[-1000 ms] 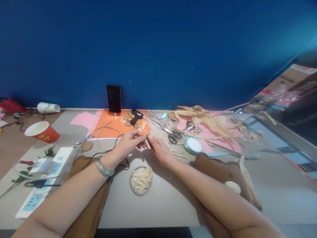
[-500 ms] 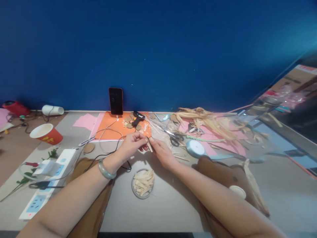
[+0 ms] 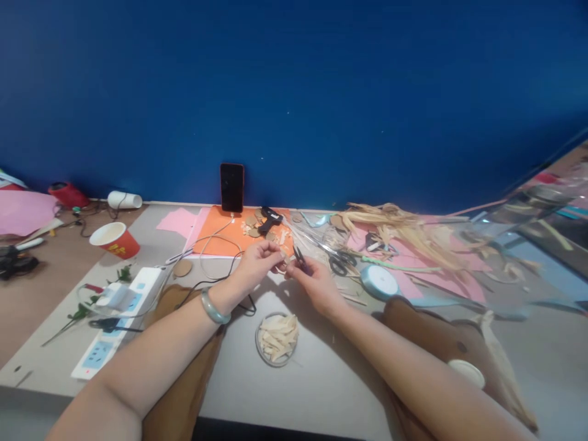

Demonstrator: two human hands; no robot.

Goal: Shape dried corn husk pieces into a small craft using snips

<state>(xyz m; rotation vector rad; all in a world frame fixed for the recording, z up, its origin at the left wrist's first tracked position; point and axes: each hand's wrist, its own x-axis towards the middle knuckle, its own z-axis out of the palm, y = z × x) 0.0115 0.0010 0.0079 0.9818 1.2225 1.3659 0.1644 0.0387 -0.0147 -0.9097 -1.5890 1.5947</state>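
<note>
Close together above the table's middle are my two hands. My left hand [image 3: 258, 264], with a jade-coloured bangle [image 3: 214, 307] on the wrist, is closed in a pinch on a small pale strip [image 3: 282, 266], mostly hidden by the fingers. My right hand [image 3: 316, 283] is closed around a small dark pointed tool [image 3: 300, 260] with two prongs; its fingertips are beside the pale strip. Whether the tool is scissors or tweezers I cannot tell. Below them stands a round clear dish [image 3: 258, 351] filled with pale cut strips [image 3: 278, 335].
Behind my hands, a black glue gun [image 3: 270, 220] lies on orange paper [image 3: 211, 239], near a propped phone [image 3: 232, 188]. To the right are black-handled scissors [image 3: 339, 264], a ribbon roll [image 3: 380, 282] and dried husks [image 3: 413, 236]. A power strip [image 3: 138, 294], cables and red paper cup [image 3: 124, 244] stand left.
The view has shifted, so everything sits further right. The dark tool now shows upright in my right hand. The pale strip that stuck out between my hands is now mostly hidden.
</note>
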